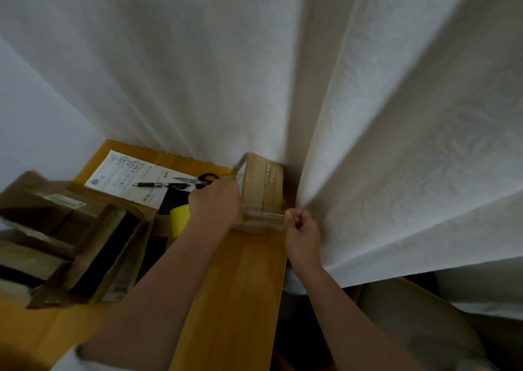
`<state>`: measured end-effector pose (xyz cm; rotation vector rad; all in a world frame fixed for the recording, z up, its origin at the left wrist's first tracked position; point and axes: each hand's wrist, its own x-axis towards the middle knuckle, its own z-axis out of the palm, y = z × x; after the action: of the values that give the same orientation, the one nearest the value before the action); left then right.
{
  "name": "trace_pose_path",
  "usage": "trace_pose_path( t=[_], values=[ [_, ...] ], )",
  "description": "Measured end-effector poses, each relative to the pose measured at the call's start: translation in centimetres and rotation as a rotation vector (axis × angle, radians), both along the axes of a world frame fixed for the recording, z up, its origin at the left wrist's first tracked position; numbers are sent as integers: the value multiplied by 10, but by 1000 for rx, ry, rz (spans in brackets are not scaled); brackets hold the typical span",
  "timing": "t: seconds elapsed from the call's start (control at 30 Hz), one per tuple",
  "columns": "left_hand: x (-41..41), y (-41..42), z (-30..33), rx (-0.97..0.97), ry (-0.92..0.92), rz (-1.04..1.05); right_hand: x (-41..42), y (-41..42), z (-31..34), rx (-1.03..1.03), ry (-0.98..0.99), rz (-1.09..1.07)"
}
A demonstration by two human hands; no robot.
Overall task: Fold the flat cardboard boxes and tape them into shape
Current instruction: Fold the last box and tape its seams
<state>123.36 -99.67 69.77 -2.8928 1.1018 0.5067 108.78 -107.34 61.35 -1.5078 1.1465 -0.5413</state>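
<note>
Cardboard box (259, 189), folded, at the table's (235, 280) right edge against the curtain (368, 115)
Left hand (215, 200) curled on its left side; right hand (301, 227) pinching clear tape (263, 215); box print blurred, unreadable

Brown box (259, 183), white curtain (283, 73), yellow-orange table (235, 280).

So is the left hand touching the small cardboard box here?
Touching. In the head view the left hand lies against the left side of the cardboard box, with no gap visible between them.
</note>
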Motion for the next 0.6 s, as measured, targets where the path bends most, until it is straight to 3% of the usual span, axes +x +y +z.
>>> trace_pose_path(
  t=[0.6],
  values=[
    [9,-17,-4,101,-116,-73,11,-2,-14,53,-43,-36]
  ],
)
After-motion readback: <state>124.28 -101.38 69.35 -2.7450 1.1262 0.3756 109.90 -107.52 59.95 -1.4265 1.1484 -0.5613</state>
